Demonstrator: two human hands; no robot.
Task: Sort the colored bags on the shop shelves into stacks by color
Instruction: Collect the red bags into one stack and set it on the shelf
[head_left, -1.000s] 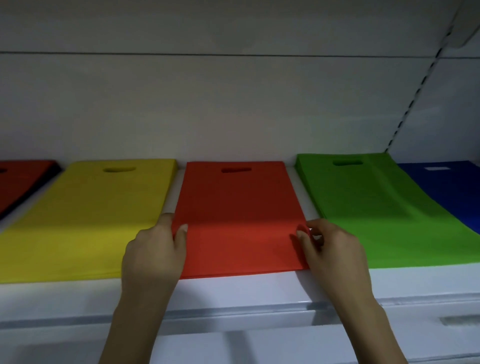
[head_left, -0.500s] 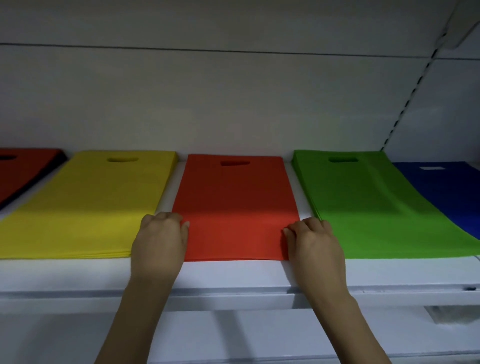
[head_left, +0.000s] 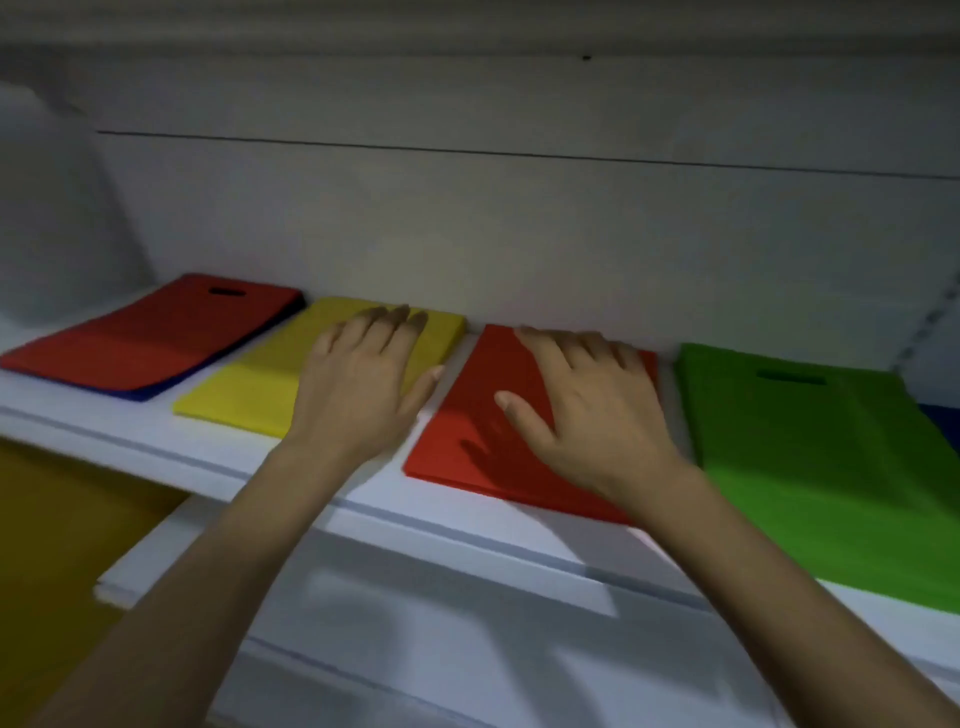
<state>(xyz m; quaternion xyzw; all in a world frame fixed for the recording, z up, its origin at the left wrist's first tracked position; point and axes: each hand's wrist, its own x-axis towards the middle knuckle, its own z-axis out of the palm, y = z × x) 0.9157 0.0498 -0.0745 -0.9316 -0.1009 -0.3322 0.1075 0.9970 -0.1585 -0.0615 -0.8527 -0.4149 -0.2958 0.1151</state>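
Flat bags lie in stacks along a white shelf. A red stack sits in the middle, and my right hand lies flat on it with fingers spread. To its left is a yellow stack; my left hand rests on the yellow stack's right part with straight fingers. Further left lies another red bag on top of dark blue ones. A green stack fills the right side, and a sliver of blue bag shows beyond it.
The white back wall stands right behind the stacks. A lower shelf edge juts out beneath. A mustard-yellow surface shows at lower left. A slotted shelf upright runs at the far right.
Both hands have left the red stack's front corners and reached forward; the left now lies on the yellow stack, the right on the red one. The view has swung left and tilted.
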